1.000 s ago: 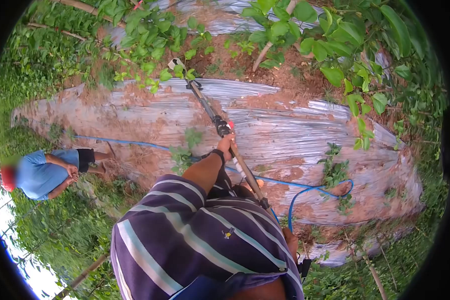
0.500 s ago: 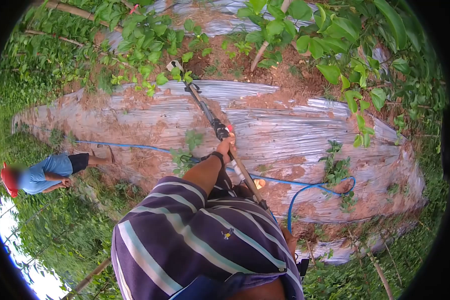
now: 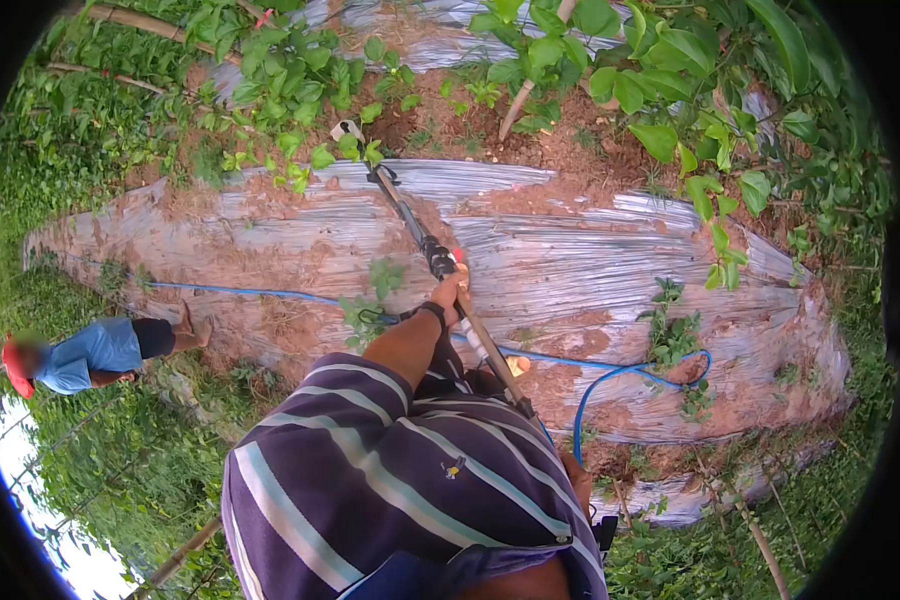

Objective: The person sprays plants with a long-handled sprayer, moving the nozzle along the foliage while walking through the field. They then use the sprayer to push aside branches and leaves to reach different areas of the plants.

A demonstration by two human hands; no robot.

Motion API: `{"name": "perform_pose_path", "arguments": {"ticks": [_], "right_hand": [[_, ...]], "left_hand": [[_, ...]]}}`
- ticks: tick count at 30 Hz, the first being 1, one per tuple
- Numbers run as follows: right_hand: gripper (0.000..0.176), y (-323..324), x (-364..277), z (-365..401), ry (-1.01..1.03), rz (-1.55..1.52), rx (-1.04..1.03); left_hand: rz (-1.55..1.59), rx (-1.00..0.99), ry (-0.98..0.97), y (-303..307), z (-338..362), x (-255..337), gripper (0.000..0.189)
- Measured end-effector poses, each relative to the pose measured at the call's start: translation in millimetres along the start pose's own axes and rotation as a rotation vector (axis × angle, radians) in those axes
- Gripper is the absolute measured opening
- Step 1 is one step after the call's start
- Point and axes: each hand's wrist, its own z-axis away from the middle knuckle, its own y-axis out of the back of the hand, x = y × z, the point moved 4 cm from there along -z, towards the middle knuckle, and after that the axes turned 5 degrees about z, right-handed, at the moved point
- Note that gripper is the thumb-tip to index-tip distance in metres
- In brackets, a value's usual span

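Note:
My left hand point(image 3: 450, 291) is wrapped round a long pole point(image 3: 484, 340), with a black band on my wrist. Black fittings and a small red part sit on the pole just beyond my fingers. Its far end carries a pale, flat head point(image 3: 347, 130), partly behind leaves at the edge of the silvery plastic sheet point(image 3: 530, 260). The pole's near end disappears at my striped shirt. Of my right arm only a strip of skin point(image 3: 576, 478) shows beside the shirt; the fingers are hidden. A blue hose point(image 3: 610, 372) runs under the pole and loops to the right.
Leafy plants point(image 3: 660, 85) overhang the bare soil point(image 3: 580, 140) along the top. Small weeds point(image 3: 670, 335) grow through the sheet. At left, another person point(image 3: 95, 345) in a blue shirt and red cap stands near the sheet. A wooden stake point(image 3: 530, 95) leans among the plants.
The other person has shifted slightly, feet a little further left and arms closer to the body. My left hand and the pole have hardly moved.

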Motion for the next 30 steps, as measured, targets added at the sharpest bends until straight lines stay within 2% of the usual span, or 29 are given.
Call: {"name": "perform_pose_path", "arguments": {"ticks": [3,14,17,23,26,30], "right_hand": [[0.018,-0.7,1.4,0.0,0.006,0.017,-0.006],[0.012,-14.0,32.4,1.2,-0.106,-0.112,0.025],[0.011,1.4,-4.0,-0.7,-0.028,-0.038,0.016],[0.015,-13.6,27.7,2.4,-0.103,-0.127,-0.016],[0.017,-7.0,14.4,1.1,-0.110,-0.126,-0.030],[0.020,-8.8,16.7,0.5,-0.030,-0.085,-0.011]], "left_hand": [[0.017,0.076,-0.030,-3.1,8.6,1.2,0.018],[0.006,0.055,-0.003,-5.4,8.3,1.2,0.016],[0.003,0.076,-0.010,-6.7,11.3,0.3,0.016],[-0.019,0.057,-0.011,-2.8,4.3,-1.7,0.019],[-0.005,0.053,-0.006,-1.1,1.5,-3.9,0.022],[0.026,0.050,-0.001,-7.8,11.6,-1.9,0.028]]}}
